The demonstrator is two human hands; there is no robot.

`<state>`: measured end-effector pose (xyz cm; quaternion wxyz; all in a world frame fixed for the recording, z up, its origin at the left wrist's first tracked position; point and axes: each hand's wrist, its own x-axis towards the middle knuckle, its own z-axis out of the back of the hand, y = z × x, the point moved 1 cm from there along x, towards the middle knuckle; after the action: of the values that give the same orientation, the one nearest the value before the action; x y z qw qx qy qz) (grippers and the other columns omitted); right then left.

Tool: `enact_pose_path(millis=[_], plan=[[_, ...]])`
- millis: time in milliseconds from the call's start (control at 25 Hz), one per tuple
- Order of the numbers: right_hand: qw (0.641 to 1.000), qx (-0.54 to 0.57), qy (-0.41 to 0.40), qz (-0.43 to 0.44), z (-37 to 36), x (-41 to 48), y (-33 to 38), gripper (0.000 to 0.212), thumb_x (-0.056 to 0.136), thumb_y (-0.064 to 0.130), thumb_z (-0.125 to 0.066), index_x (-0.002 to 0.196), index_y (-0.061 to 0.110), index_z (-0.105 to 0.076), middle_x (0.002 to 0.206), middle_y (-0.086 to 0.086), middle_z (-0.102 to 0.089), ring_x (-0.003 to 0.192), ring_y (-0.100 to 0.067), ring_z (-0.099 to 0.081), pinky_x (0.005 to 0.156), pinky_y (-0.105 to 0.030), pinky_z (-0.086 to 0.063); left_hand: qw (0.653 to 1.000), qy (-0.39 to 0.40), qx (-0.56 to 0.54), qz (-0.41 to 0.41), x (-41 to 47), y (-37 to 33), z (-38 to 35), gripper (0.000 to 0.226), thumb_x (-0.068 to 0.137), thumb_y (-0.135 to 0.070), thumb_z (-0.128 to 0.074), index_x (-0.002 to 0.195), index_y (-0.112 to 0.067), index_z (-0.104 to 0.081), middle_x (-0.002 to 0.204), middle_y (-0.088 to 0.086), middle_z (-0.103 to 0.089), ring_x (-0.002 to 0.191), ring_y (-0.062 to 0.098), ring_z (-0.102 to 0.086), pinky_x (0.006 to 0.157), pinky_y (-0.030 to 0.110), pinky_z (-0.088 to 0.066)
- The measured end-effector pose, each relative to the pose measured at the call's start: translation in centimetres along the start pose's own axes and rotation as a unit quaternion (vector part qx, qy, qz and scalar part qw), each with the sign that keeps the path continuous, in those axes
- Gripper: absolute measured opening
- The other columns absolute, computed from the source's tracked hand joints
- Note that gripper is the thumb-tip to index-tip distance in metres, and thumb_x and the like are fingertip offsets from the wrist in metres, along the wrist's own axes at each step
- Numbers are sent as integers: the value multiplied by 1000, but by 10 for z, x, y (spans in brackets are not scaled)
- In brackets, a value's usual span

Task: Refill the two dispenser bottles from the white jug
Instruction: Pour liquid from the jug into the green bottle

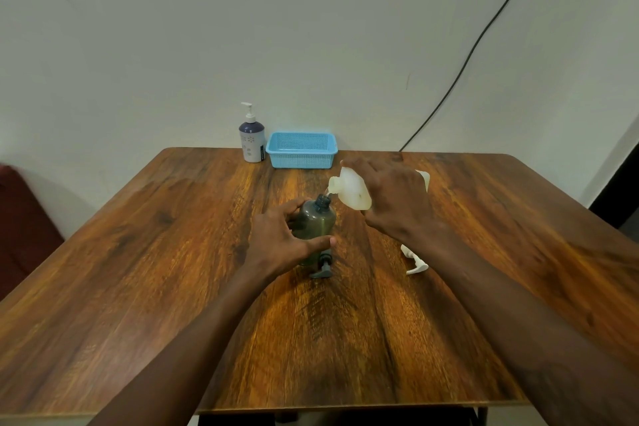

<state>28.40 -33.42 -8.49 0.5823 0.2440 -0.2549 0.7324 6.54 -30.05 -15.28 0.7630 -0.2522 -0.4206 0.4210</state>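
Head view has your right hand (pixel 394 197) wrapped over the top of the white jug (pixel 351 192), fingers curled down its far side, holding it clear of the table and tipped to the left so that its spout points down. Your left hand (pixel 283 239) is curled round the dark bottle (pixel 316 221), thumb across the near side and fingers round the left, keeping it upright on the wood. The jug's spout sits just above and to the right of the bottle's open neck, and a thin pale stream seems to run between the two, though it is too small to be sure. Just in front of the dark bottle, touching or nearly touching its base, lies a dark pump (pixel 323 268) on its side. A white pump (pixel 416 261) lies on the table (pixel 173 252) to the right, partly under your right forearm. At the far edge, well apart from your hands, the white bottle (pixel 252 143) stands upright with its pump fitted, just beside a blue basket (pixel 301 150) on its right. A black cable (pixel 466 55) runs down the wall behind.
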Motion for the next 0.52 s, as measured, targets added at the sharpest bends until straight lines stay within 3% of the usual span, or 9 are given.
enact_pose_path(millis=[200, 360, 520], plan=[[1000, 2, -3, -2, 0, 0, 0, 93, 53, 20, -97, 137, 18, -60, 124, -12, -72, 103, -35, -70, 84, -53, -58, 1000, -3, 2, -4, 0, 0, 0, 91, 62, -58, -92, 140, -25, -60, 125, 3, -72, 92, -6, -60, 70, -1, -46], [1000, 0, 0, 1, 1, -1, 0, 93, 54, 19, -96, 138, 19, -59, 125, -11, -71, 104, -35, -70, 84, -53, -57, 1000, -3, 2, -5, -1, 1, 0, 94, 60, -61, -91, 142, -26, -60, 127, 3, -72, 101, 4, -64, 77, 5, -48], [1000, -5, 0, 2, 2, -1, 0, 92, 53, 19, -96, 138, 18, -59, 126, -12, -71, 105, -35, -69, 85, -53, -57, 1000, -2, -3, -9, 0, 2, -1, 91, 60, -59, -92, 139, -27, -61, 125, 3, -72, 96, -2, -62, 73, 0, -47]])
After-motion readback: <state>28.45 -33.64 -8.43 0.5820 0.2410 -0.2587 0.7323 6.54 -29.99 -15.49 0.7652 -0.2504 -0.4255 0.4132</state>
